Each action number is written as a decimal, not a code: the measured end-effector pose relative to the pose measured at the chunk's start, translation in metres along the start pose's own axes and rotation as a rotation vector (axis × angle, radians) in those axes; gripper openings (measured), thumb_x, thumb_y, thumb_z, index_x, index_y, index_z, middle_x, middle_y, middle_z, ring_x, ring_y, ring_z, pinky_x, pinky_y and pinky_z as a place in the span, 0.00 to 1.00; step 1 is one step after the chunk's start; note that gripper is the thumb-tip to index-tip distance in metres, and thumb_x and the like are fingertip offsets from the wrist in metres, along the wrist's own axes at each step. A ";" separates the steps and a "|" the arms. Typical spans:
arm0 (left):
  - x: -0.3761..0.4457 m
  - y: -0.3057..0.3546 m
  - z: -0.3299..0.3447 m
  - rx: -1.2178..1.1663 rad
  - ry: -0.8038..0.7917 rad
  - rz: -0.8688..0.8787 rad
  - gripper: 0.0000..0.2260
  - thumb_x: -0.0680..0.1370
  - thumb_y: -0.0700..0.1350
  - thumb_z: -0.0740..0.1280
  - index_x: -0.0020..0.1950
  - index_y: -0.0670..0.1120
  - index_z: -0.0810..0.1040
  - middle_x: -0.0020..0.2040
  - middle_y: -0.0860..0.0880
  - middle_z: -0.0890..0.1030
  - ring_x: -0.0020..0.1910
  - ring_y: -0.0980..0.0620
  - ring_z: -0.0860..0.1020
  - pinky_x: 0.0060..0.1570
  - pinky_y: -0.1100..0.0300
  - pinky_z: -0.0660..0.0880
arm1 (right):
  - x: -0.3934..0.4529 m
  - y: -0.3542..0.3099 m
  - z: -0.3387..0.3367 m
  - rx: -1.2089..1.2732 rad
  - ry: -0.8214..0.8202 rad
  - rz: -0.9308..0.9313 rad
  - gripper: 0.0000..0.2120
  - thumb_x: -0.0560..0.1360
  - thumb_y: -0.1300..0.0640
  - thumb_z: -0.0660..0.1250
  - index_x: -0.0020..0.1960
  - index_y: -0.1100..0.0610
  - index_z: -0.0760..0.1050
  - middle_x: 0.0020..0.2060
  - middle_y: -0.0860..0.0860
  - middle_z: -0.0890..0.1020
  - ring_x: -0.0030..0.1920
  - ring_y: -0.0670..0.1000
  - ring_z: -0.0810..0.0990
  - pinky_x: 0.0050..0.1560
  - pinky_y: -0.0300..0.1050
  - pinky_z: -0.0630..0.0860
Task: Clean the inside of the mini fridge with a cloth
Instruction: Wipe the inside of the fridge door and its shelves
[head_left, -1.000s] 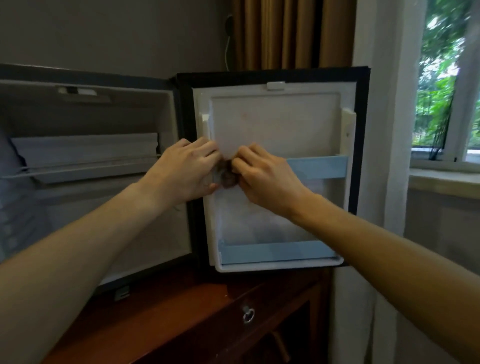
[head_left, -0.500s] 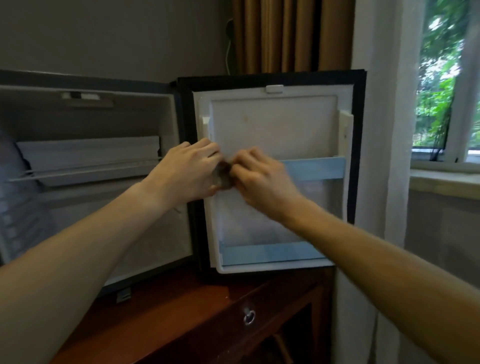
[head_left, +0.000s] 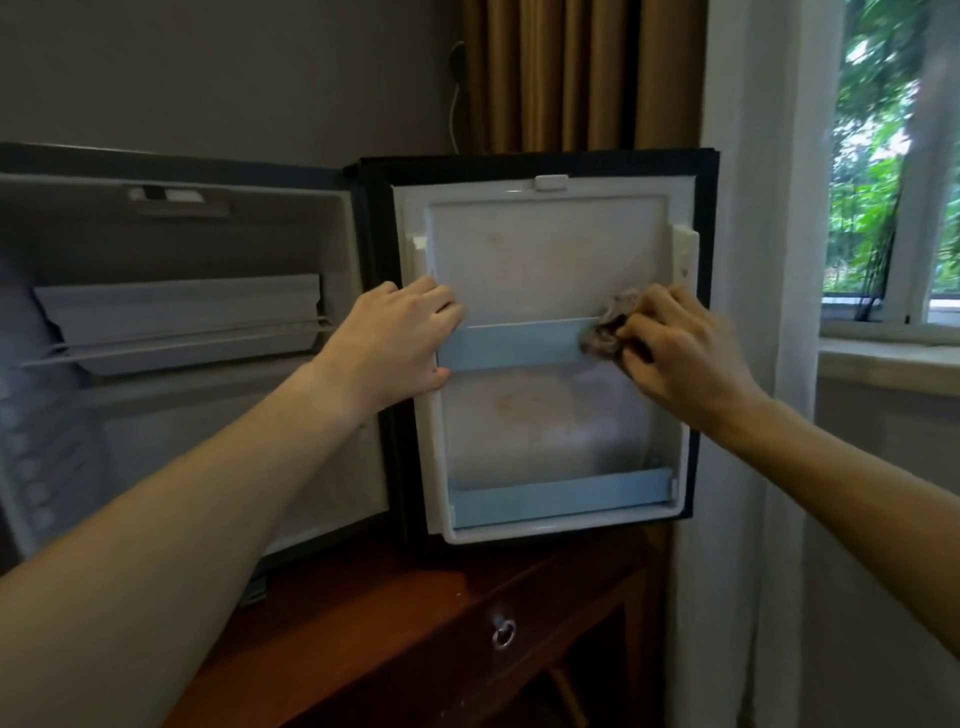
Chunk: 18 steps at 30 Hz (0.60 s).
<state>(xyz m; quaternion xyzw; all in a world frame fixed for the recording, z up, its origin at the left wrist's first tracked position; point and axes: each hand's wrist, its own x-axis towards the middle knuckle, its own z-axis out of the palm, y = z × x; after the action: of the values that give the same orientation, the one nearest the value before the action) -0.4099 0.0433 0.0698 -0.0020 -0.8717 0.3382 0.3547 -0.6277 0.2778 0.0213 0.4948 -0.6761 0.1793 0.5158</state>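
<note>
1. Curled fingers of the right hand (head_left: 680, 353) are bunching a small brownish cloth (head_left: 610, 325) and pressing it against the right end of the upper rail (head_left: 514, 345) on the door (head_left: 545, 249).
2. Only the left part of the cloth is showing; the rest is lying hidden under the fingers.
3. Over at the rail's other end, the left hand (head_left: 395, 345) is gripping the door's left inner edge, fingers wrapping over the front and thumb sitting just below the rail.
4. Both hands are staying apart, with the bare pale-blue rail running between them.
5. Swung fully open, the door is showing its white liner, which is carrying faint orange-brown stains above and below the rail.
6. Near the door's bottom, a lower rail (head_left: 558, 499) of the same blue is sitting untouched.
7. To the left, the fridge (head_left: 182, 234) is standing open, with a wire shelf (head_left: 171, 340) crossing its grey cavity and a white panel behind that shelf.
8. Underneath, a reddish wooden table (head_left: 395, 613) is bearing the fridge, and a ring pull (head_left: 503, 633) is hanging on its drawer.
9. Behind the door, brown curtains (head_left: 561, 73) are hanging; a white sheer curtain and a window (head_left: 893, 171) with green foliage outside are showing on the right.
</note>
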 end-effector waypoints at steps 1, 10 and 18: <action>0.001 0.000 0.002 -0.007 0.004 0.003 0.20 0.71 0.53 0.76 0.56 0.45 0.77 0.53 0.47 0.78 0.52 0.47 0.76 0.43 0.56 0.66 | 0.004 -0.007 0.007 0.011 0.029 -0.014 0.08 0.76 0.57 0.68 0.48 0.62 0.80 0.53 0.57 0.77 0.51 0.57 0.74 0.47 0.54 0.77; -0.005 0.000 -0.002 0.004 0.087 0.026 0.16 0.69 0.49 0.74 0.50 0.42 0.77 0.47 0.44 0.77 0.47 0.42 0.76 0.38 0.51 0.69 | 0.057 -0.117 0.047 0.233 0.219 -0.304 0.04 0.75 0.61 0.68 0.47 0.61 0.79 0.53 0.58 0.80 0.51 0.59 0.77 0.49 0.53 0.74; -0.021 -0.009 -0.010 0.014 0.071 0.018 0.16 0.69 0.51 0.75 0.49 0.43 0.75 0.47 0.45 0.77 0.45 0.45 0.76 0.35 0.55 0.69 | 0.014 -0.031 -0.012 0.142 0.097 -0.302 0.10 0.79 0.56 0.66 0.55 0.62 0.79 0.57 0.58 0.79 0.55 0.57 0.78 0.51 0.49 0.78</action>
<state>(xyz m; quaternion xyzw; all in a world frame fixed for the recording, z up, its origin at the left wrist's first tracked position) -0.3856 0.0375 0.0668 -0.0193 -0.8562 0.3470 0.3824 -0.5945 0.2666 0.0300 0.6165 -0.5540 0.1707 0.5328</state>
